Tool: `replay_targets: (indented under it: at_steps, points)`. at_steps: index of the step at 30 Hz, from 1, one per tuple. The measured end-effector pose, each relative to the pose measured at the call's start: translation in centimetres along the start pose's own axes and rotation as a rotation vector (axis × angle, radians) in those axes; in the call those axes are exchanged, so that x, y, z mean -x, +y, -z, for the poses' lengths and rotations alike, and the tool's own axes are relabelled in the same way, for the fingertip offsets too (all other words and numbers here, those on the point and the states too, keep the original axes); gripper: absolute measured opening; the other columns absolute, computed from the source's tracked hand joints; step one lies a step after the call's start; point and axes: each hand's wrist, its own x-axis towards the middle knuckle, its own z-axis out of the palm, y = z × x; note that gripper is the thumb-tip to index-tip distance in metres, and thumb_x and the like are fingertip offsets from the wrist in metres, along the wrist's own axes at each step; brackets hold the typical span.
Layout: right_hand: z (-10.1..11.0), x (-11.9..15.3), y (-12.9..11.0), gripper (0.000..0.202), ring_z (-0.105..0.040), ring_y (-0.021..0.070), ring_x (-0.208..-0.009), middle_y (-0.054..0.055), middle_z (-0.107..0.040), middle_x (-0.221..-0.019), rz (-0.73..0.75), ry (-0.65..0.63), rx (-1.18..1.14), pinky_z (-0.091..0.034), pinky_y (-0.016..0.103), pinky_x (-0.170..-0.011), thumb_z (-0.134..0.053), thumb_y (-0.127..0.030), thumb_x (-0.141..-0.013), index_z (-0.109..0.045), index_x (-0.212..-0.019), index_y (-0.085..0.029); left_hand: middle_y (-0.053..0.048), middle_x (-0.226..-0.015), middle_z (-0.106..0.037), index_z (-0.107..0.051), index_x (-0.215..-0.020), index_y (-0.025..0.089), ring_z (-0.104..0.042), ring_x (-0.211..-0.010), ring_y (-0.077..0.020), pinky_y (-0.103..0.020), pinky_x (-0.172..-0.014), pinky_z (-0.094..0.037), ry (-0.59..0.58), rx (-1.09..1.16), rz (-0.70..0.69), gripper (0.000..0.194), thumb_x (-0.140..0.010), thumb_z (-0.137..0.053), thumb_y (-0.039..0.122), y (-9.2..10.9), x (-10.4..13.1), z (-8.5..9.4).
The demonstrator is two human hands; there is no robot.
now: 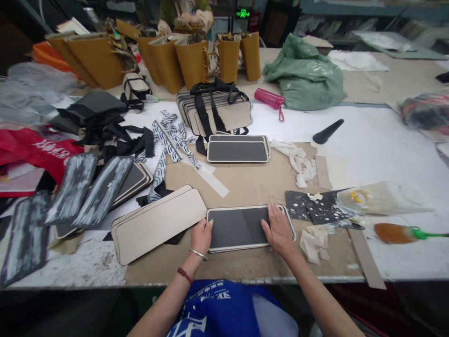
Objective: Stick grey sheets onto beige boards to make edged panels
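In front of me lies a dark grey rectangular panel [238,229] with a pale beige rim and rounded corners. My left hand [201,236] is closed at its left end, thumb along the edge; some of its fingers are hidden. Flat on the panel's right end rests my right hand [279,229], fingers stretched out. Beside my left hand, a couple of long beige boards [159,224] lie overlapped at a slant. Beyond the panel sit more grey panels with pale rims [237,151], and behind them a stack of beige boards [228,116] with black straps.
White-smeared dark panels [105,192] lie at left near patterned strips [167,140]. To the right are a glue-spotted dark sheet [321,210], a brown brush-like tool with green handle [393,233] and crumpled cloth [315,243]. Mustard bags [192,63] stand at the back before another person.
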Motion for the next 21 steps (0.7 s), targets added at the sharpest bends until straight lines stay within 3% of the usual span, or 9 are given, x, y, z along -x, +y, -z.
replay_targets:
  at_steps: [5, 8, 11, 15, 18, 21]
  points:
    - [2.6, 1.6, 3.6, 0.042, -0.054, 0.0231, -0.098, 0.015, -0.061, -0.103, -0.29, 0.13, -0.106, -0.043, 0.039, -0.086, -0.029, -0.037, -0.088, -0.054, -0.111, -0.012, -0.001, -0.058, -0.057, -0.057, -0.065, 0.017, -0.054, -0.063, -0.0197, -0.029, -0.059, -0.042, -0.069, 0.064, 0.038, 0.035, -0.065, -0.049, 0.051, -0.4, -0.1, 0.2]
    - [3.3, 3.4, 4.8, 0.038, -0.055, 0.0231, -0.085, 0.012, -0.063, -0.086, -0.334, 0.06, -0.059, -0.044, 0.038, -0.08, -0.031, -0.034, -0.087, -0.062, -0.095, -0.014, -0.001, -0.057, -0.058, -0.059, -0.067, 0.016, -0.055, -0.064, -0.0202, -0.029, -0.06, -0.043, -0.081, 0.08, 0.049, 0.036, -0.064, -0.052, 0.052, -0.4, -0.1, 0.3]
    - [3.1, 4.7, 4.6, 0.036, -0.054, 0.0229, -0.083, 0.012, -0.063, -0.083, -0.285, -0.002, -0.015, -0.043, 0.036, -0.077, -0.032, -0.03, -0.087, -0.064, -0.091, -0.014, -0.001, -0.056, -0.058, -0.059, -0.068, 0.016, -0.056, -0.066, -0.0213, -0.03, -0.061, -0.044, -0.087, 0.092, 0.059, 0.039, -0.063, -0.053, 0.054, -0.1, 0.1, 0.4]
    - [2.8, 4.9, 3.5, 0.033, -0.052, 0.0223, -0.081, 0.011, -0.061, -0.083, -0.289, 0.018, 0.005, -0.042, 0.036, -0.077, -0.033, -0.028, -0.086, -0.064, -0.092, -0.016, -0.002, -0.059, -0.06, -0.059, -0.068, 0.017, -0.056, -0.067, -0.0224, -0.03, -0.061, -0.043, -0.069, 0.049, 0.077, 0.041, -0.061, -0.052, 0.056, 0.5, 0.4, 0.5]
    - [3.1, 4.5, 2.9, 0.032, -0.052, 0.0229, -0.083, 0.011, -0.06, -0.082, -0.36, 0.067, -0.081, -0.041, 0.038, -0.078, -0.034, -0.032, -0.085, -0.062, -0.088, -0.017, -0.001, -0.056, -0.057, -0.056, -0.062, 0.018, -0.055, -0.063, -0.0216, -0.03, -0.06, -0.042, -0.046, -0.012, 0.056, 0.039, -0.061, -0.051, 0.056, 0.6, 0.5, 0.6]
    - [3.9, 3.9, 2.4, 0.034, -0.054, 0.0226, -0.078, 0.01, -0.06, -0.08, -0.533, 0.124, -0.284, -0.043, 0.038, -0.074, -0.041, -0.045, -0.081, -0.058, -0.083, -0.017, -0.001, -0.057, -0.057, -0.056, -0.063, 0.017, -0.055, -0.065, -0.0215, -0.031, -0.061, -0.043, -0.053, 0.004, 0.058, 0.039, -0.061, -0.052, 0.056, 0.3, 0.4, 0.6]
